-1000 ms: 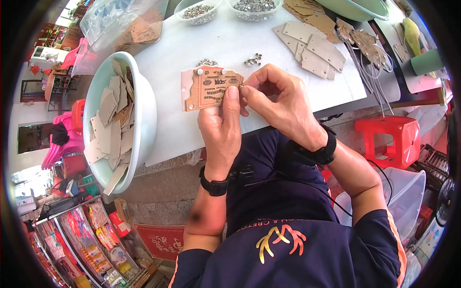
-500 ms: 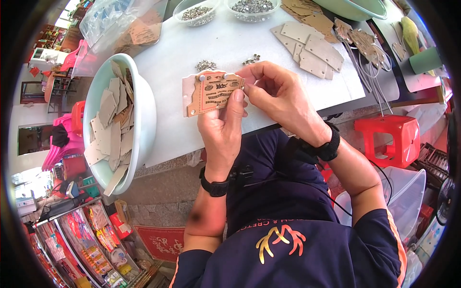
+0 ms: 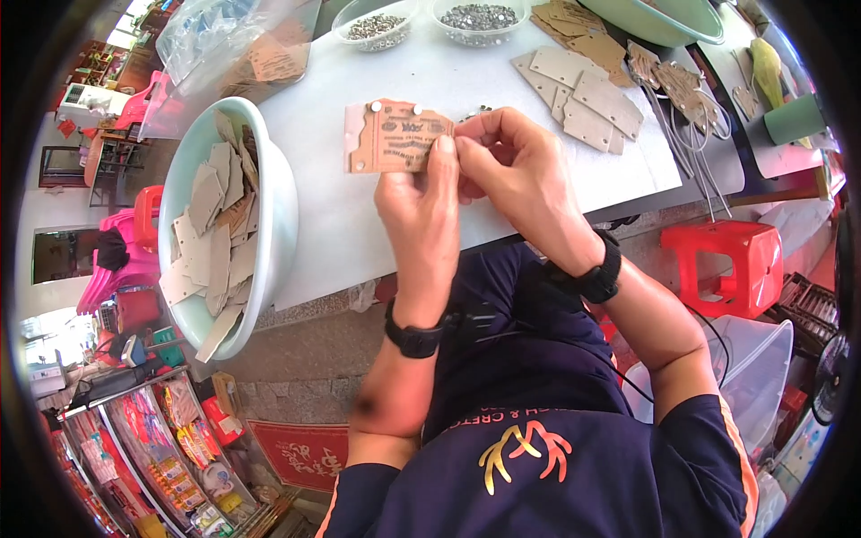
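Pale green basin (image 3: pixel 277 202) at far left of white tabletop (image 3: pixel 327 251), heaped with grey pieces (image 3: pixel 204 193). Printed brown card (image 3: pixel 390 125) next, held above the tabletop; left hand (image 3: pixel 420 206) closed on its lower right, thumb on top. Right hand (image 3: pixel 525 175) at card's right edge, thumb and forefinger pinched; contents hidden, cannot tell. Grey cards (image 3: pixel 596 100) stacked beyond.

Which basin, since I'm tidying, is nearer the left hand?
The left basin, heaped with flat pieces; the other basin sits farther off, at top right.
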`<state>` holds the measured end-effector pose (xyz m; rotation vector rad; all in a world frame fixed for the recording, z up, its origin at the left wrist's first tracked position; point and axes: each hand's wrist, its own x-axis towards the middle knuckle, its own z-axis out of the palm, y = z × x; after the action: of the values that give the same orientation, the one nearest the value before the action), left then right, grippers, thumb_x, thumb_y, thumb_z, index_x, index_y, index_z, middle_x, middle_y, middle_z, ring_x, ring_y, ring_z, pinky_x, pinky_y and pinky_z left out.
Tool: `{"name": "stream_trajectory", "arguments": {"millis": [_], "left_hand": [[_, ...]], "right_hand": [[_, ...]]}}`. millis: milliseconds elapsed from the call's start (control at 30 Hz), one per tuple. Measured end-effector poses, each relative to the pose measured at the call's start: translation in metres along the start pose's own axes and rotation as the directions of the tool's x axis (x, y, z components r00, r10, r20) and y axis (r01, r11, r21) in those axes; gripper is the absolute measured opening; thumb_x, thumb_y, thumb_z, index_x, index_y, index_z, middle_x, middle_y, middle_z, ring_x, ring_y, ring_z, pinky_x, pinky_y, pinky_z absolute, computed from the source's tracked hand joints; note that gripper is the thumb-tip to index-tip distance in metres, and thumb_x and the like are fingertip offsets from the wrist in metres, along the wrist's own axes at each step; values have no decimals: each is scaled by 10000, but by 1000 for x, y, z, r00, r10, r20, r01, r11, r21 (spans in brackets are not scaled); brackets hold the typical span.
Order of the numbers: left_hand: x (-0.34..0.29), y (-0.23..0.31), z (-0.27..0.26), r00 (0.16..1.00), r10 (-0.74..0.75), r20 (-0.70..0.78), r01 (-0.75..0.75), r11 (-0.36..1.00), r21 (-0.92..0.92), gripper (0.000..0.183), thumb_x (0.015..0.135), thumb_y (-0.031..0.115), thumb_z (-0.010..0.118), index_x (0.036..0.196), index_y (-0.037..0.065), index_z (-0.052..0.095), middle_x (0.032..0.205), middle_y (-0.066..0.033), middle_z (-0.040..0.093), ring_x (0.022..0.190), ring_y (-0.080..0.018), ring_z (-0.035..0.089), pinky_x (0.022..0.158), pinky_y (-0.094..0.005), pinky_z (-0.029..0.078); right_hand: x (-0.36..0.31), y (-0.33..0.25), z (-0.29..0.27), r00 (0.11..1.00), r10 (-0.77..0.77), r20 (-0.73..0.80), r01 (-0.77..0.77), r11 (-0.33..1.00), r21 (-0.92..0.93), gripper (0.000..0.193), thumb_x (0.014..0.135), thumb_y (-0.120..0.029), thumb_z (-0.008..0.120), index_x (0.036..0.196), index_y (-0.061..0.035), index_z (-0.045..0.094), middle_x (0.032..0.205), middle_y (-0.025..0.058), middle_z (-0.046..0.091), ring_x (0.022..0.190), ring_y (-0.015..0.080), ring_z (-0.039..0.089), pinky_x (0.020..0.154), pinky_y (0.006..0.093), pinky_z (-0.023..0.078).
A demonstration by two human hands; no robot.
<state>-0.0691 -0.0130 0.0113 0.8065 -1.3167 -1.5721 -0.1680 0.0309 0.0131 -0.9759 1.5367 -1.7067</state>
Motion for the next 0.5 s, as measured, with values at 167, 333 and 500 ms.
{"name": "stream_trajectory", "arguments": {"millis": [167,333,500], "left_hand": [[26,5,15,994,45,-99,-51,997,-62,198,991,179,566,979,-6,635,770,6,573,633,-57,484,542,-223,379],[52,8,4,992,126,-25,-127,988,-87,199,960,178,611,950,-18,643,766,-14,596,644,-68,530,545,-215,426],[43,15,-19,995,64,72,-58,995,-80,186,961,180,621,982,-2,652,784,-30,617,663,-79,559,565,-224,440]], "right_hand": [[26,-3,6,1000,16,-25,-13,991,135,231,908,-151,627,979,68,636,713,69,650,616,97,603,553,246,494],[34,-19,-22,987,-116,-113,123,991,59,247,920,-187,636,1020,37,659,857,41,656,700,71,574,613,217,471],[-29,-108,-32,941,-232,247,145,935,324,287,987,-225,490,894,16,616,788,60,564,636,139,530,611,215,443]]}}
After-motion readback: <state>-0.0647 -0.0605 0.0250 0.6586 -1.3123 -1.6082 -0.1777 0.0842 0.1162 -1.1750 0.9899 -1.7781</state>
